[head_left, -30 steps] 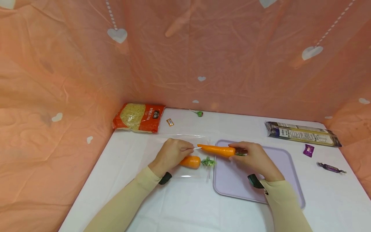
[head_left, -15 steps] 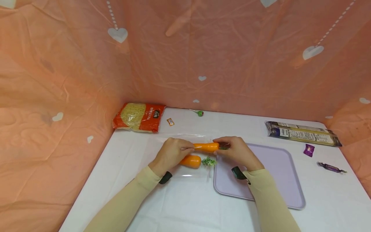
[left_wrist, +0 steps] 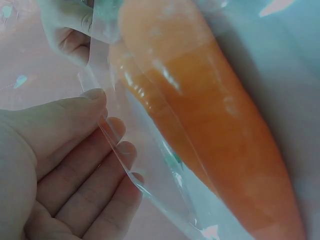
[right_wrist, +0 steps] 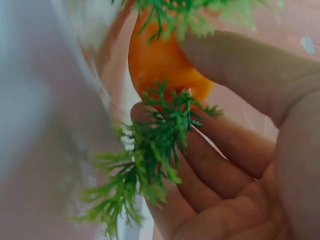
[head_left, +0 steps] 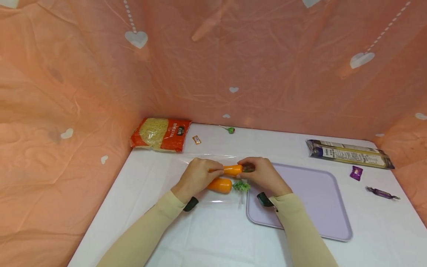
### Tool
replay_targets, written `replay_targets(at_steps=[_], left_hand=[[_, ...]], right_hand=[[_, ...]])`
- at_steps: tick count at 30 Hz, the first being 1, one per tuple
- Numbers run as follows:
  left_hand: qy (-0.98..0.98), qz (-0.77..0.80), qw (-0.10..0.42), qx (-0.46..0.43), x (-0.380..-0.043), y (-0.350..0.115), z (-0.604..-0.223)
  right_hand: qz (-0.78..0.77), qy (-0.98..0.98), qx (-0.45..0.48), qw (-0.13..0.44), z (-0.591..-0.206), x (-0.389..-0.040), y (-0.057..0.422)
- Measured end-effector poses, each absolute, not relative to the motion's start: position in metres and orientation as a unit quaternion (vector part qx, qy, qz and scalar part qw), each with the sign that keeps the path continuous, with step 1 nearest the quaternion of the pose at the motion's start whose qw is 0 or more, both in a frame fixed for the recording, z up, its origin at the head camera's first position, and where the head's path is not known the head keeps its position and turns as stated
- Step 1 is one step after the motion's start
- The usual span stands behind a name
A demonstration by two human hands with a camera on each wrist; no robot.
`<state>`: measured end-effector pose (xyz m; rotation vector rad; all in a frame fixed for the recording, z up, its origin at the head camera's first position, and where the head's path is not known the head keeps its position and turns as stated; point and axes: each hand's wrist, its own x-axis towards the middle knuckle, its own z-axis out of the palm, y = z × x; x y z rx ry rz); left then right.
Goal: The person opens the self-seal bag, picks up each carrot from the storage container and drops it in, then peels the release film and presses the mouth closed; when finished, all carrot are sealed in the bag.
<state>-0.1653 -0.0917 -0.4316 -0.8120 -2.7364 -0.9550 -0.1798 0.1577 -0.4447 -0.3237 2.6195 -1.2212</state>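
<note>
A clear plastic bag [head_left: 176, 168] lies on the table with an orange carrot [head_left: 221, 185] inside, its green leaves poking out of the mouth. My left hand [head_left: 197, 177] pinches the bag's upper film between thumb and fingers; the edge shows thin in the left wrist view. A second carrot [head_left: 233, 170] points left, its tapered end inside the bag beside the first carrot. My right hand [head_left: 265, 176] grips this one by its thick end. In the right wrist view its feathery leaves [right_wrist: 165, 130] hang past the fingers [right_wrist: 225, 135]. The left hand covers the first carrot's tip.
A lilac tray [head_left: 310, 200] lies at right, under my right wrist. Behind are a red pasta bag [head_left: 161, 135], a small orange-wrapped sweet [head_left: 197, 139] and a green lollipop [head_left: 231, 130]. Long dark packets [head_left: 350, 154] and two purple-wrapped sweets [head_left: 356, 172] lie far right. Orange cloth walls surround the table.
My right hand has moved left, sliding the second carrot tip first into the bag. The left hand has kept its pinch on the bag's edge in place.
</note>
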Motion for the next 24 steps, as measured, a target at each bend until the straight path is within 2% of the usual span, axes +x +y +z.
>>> replay_targets(at_steps=[11,24], left_hand=[[-0.907,-0.313,0.068,-0.274,-0.167,-0.092,-0.432],[-0.909,-0.313,0.065,-0.268,-0.167,-0.092,-0.434]], right_hand=[[-0.424,0.889,-0.128,0.117,-0.447,-0.178,0.147],[-0.423,0.894,-0.096,0.112,-0.445,-0.18,0.151]])
